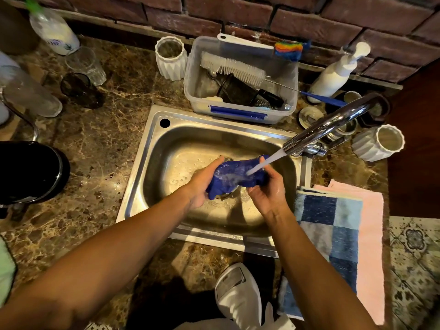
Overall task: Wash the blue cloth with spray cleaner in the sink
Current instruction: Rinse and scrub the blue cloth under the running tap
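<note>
At the centre of the frame, over the steel sink [152, 148], the bunched blue cloth [234, 176] is being gripped at each end by the left hand [202, 184] and right hand [267, 189] under the tap stream [264, 163], and is best being kept low, kneaded and turned.

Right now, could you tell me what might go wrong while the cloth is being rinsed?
1. Water from the faucet strikes the blue cloth held high in the sink, so it may splash onto the folded towels.
2. The spray bottle stands at the counter's front edge; an elbow might knock it.
</note>
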